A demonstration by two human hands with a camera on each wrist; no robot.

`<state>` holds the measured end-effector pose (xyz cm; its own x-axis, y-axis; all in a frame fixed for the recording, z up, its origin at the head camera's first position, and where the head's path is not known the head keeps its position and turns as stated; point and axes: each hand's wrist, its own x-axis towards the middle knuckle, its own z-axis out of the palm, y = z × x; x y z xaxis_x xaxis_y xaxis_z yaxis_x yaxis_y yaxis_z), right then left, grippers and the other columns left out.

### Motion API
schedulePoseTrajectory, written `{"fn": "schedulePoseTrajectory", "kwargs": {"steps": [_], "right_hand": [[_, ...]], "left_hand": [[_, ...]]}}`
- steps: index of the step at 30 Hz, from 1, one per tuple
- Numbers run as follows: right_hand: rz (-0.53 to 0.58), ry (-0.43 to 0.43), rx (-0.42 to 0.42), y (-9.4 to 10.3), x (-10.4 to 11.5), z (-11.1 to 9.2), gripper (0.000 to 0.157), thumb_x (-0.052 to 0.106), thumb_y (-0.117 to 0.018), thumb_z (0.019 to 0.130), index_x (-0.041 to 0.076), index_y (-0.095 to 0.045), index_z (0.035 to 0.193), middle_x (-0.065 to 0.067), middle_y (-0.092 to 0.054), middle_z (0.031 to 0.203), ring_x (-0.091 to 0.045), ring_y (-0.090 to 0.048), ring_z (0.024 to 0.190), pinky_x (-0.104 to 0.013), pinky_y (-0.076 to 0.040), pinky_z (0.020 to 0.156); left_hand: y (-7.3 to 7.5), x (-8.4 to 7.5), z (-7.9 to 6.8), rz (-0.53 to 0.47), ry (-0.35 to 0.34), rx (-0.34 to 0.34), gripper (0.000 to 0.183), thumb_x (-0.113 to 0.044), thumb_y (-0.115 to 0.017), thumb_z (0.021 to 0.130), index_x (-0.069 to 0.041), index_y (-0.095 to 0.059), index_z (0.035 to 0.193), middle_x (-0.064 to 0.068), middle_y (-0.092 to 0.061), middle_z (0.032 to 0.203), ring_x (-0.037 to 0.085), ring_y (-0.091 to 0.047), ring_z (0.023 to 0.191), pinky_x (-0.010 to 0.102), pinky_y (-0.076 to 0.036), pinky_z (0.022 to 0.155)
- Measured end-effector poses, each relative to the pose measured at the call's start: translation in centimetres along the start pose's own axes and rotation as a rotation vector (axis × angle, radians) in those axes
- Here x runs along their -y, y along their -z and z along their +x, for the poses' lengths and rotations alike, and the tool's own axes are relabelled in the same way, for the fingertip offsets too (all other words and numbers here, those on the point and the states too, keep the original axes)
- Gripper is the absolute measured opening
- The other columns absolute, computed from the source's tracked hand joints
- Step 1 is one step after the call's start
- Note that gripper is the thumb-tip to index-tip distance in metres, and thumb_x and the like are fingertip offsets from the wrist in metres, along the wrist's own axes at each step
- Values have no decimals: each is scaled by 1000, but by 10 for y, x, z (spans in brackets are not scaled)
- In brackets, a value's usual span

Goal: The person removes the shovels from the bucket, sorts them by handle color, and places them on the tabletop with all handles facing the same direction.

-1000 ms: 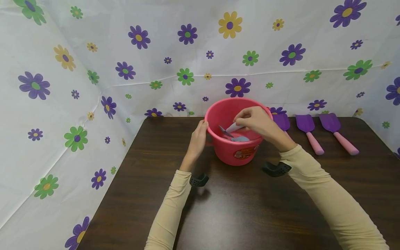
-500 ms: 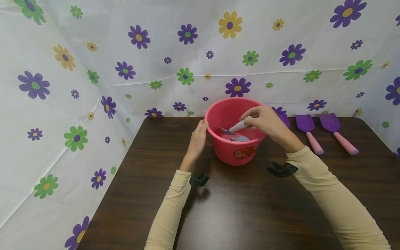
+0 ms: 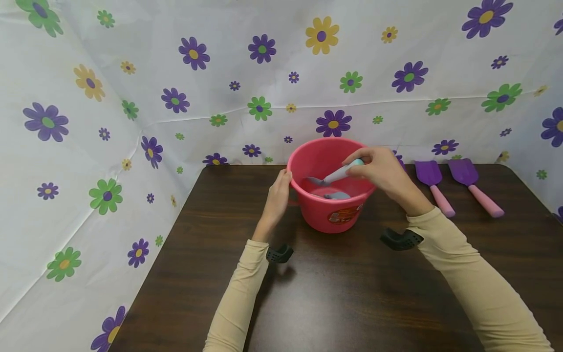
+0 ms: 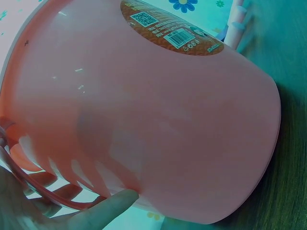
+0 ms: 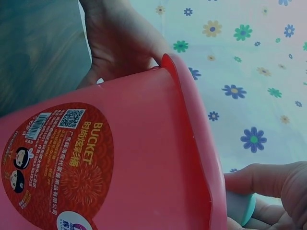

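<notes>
A pink bucket (image 3: pixel 314 215) stands upright on the dark wooden table, near its back edge. My left hand (image 3: pixel 277 195) rests against the bucket's left side below the rim. In the left wrist view its thumb (image 4: pixel 112 206) lies straight on the wall, with the fingers behind the bucket's handle (image 4: pixel 43 189). My right hand (image 3: pixel 382 171) pinches the mint-capped end of a small trowel (image 3: pixel 336 175) with a white handle and grey metal blade. The trowel slants inside the bucket, blade down to the left. Another grey metal blade (image 3: pixel 337 195) lies inside, its rest hidden by the front wall.
To the bucket's right lie purple shovels with pink handles: a middle shovel (image 3: pixel 428 172), a right shovel (image 3: pixel 463 172), and one mostly hidden behind my right hand. A white flowered cloth (image 3: pixel 264 127) hangs behind the table (image 3: pixel 334 293) and along its left side.
My right hand has shifted slightly right and up, bringing more of the trowel's white handle and its mint end into sight. The left hand and bucket have stayed put.
</notes>
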<state>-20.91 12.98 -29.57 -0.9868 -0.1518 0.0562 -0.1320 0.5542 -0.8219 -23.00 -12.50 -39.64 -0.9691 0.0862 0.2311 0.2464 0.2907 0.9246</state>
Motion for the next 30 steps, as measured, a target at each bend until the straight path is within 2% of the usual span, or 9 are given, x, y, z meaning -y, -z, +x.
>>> {"fn": "schedulePoseTrajectory", "kwargs": {"steps": [8,13,20,30], "right_hand": [[6,-2,-40,6,-1,-3,31,13,-74,94,-3,-72,120,-21,-68,115,-29,-59,97,-18,-56,73],[4,-19,-54,10,-1,-6,32,16,-74,95,-1,-72,122,-21,-68,117,-29,-58,99,-16,-55,71],[-19,-28,-98,13,-2,-11,31,17,-74,95,1,-74,121,-19,-68,113,-29,-55,95,-21,-55,66],[1,-22,-117,18,-8,-19,29,16,-75,95,1,-75,120,-17,-71,112,-28,-56,91,-21,-54,64]], "left_hand": [[-1,0,-1,-8,-6,12,54,-44,-32,109,-7,-54,142,13,-62,135,28,-58,127,54,-47,109],[-1,-1,-1,-20,5,14,54,-45,-33,109,-8,-54,142,13,-62,135,28,-58,126,54,-52,104],[0,-1,-1,-13,9,1,53,-44,-33,108,-8,-56,140,12,-63,133,28,-57,125,55,-48,107],[0,0,0,2,8,-13,52,-42,-33,108,-7,-56,141,12,-63,134,28,-57,127,53,-45,111]]}}
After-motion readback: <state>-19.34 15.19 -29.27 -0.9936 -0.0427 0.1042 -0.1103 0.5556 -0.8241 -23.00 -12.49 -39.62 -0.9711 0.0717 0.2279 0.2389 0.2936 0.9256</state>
